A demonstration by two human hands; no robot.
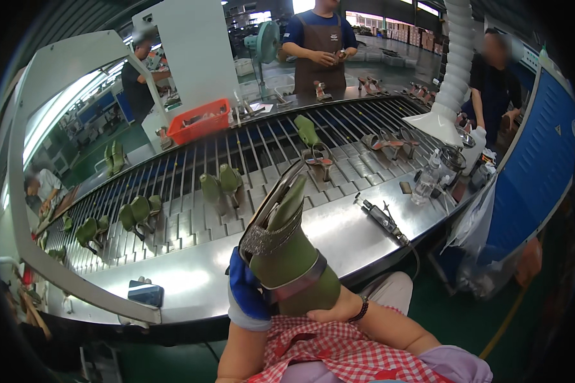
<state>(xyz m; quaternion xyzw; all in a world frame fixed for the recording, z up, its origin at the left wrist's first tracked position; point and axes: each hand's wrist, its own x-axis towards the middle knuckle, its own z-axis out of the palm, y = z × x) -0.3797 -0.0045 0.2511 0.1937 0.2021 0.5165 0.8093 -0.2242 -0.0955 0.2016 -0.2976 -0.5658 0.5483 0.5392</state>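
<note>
Close in front of me is a high-heeled sandal point(273, 237) mounted on a green shoe last point(322, 290), toe pointing up and away. It has a glittery dark strap across the front and a smooth, shiny strap lower down. My left hand point(248, 290), in a blue and grey glove, is closed around its left side. My bare right hand point(338, 306), with a dark bead bracelet at the wrist, grips the last's lower end from the right; part of its fingers is hidden behind the last.
A slatted metal conveyor point(191, 191) carries green lasts with sandals point(229, 180) and bare sandals point(390, 142). On its metal edge lie a pneumatic hand tool point(383, 220) and a phone point(145, 292). A white duct point(450, 96) hangs at right; an orange bin point(200, 121) and co-workers stand beyond.
</note>
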